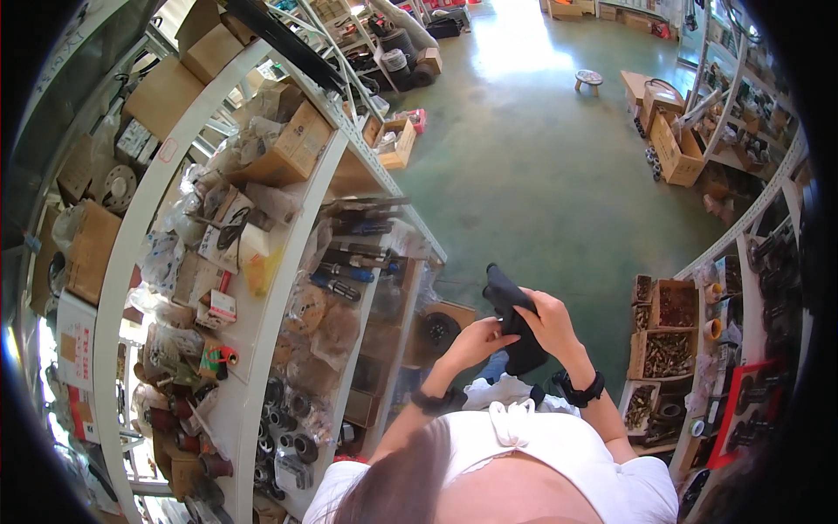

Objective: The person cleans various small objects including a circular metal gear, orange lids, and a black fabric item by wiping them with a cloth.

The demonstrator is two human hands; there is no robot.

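Observation:
In front of my body I hold a long black item (504, 293), with a knobbed upper end and a wider lower part. Its exact kind I cannot make out. My right hand (548, 321) is wrapped over its right side, thumb and fingers closed on it. From the other side, my left hand (476, 343) pinches at its middle with bent fingers. Part of the item is hidden behind my fingers. Each wrist wears a black band.
Close on my left stands a white metal rack (297, 229) loaded with cartons, bagged parts and blue-handled tools (347, 270). To the right, wooden bins (665, 354) of small metal parts line another shelf. A small round stool (588, 79) stands farther off on the green floor (524, 192).

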